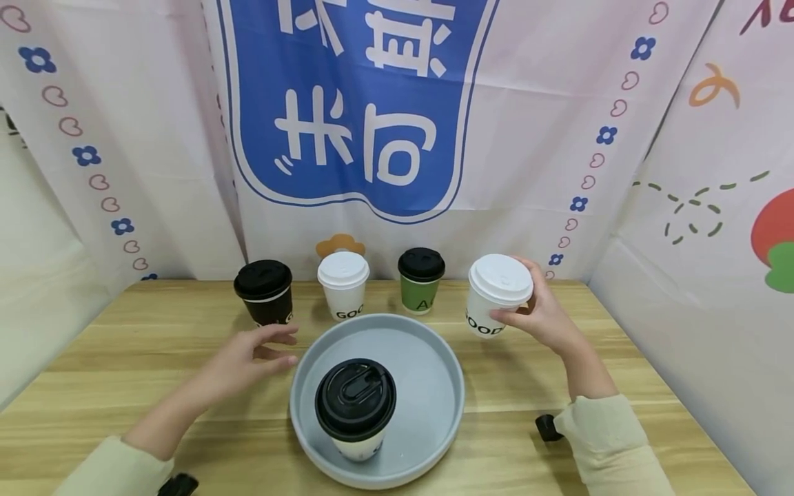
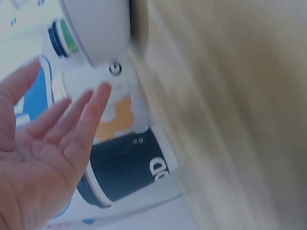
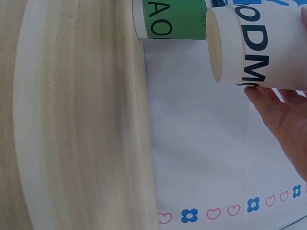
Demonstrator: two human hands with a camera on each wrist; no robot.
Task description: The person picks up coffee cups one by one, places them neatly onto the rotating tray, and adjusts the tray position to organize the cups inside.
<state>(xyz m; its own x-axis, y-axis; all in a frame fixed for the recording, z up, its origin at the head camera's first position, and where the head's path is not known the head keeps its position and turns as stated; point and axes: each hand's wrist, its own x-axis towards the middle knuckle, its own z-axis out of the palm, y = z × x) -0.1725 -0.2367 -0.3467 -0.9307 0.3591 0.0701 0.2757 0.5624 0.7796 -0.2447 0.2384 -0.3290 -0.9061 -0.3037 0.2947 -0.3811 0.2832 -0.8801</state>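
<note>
My right hand (image 1: 548, 317) grips a white paper cup with a white lid (image 1: 493, 300) at the right; in the right wrist view its base hangs clear of the tabletop. Beside the left rim of the round grey tray (image 1: 428, 427), my left hand (image 1: 245, 362) hovers with loosely extended fingers and holds nothing. On the tray stands a light paper cup with a black lid (image 1: 355, 406). Nearest to the left hand is a black cup with a black lid (image 1: 267, 289), partly covered at its base by the fingers.
At the back of the wooden table (image 1: 515, 427) stand another white cup with a white lid (image 1: 343, 284) and a green cup with a black lid (image 1: 420, 281). Printed cloth (image 1: 521, 151) hangs behind them and along both sides.
</note>
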